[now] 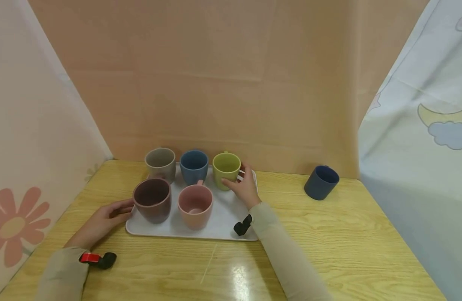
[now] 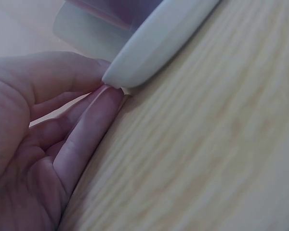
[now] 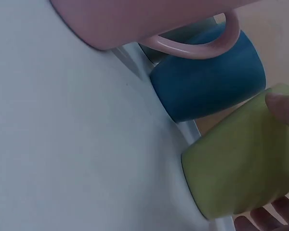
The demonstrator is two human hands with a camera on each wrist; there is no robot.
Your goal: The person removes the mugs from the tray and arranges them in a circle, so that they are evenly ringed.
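A white tray (image 1: 223, 225) lies on the table and carries several mugs. My left hand (image 1: 104, 219) pinches the tray's left rim between thumb and fingers, as the left wrist view shows at the tray edge (image 2: 144, 48). Beside that hand stands a brown mug (image 1: 152, 205). My right hand (image 1: 246, 187) grips the yellow-green mug (image 1: 226, 167) at the tray's back right, thumb on the near side and fingers around the far side. In the right wrist view this green mug (image 3: 241, 163) sits upright on the tray, next to the blue mug (image 3: 207, 77).
A grey mug (image 1: 161, 163) stands at the tray's back left, and a pink mug (image 1: 195, 207) at the front middle. On the table's right side is a dark blue mug (image 1: 321, 183), off the tray. An orange-brown backdrop (image 1: 231, 83) hangs right behind the table.
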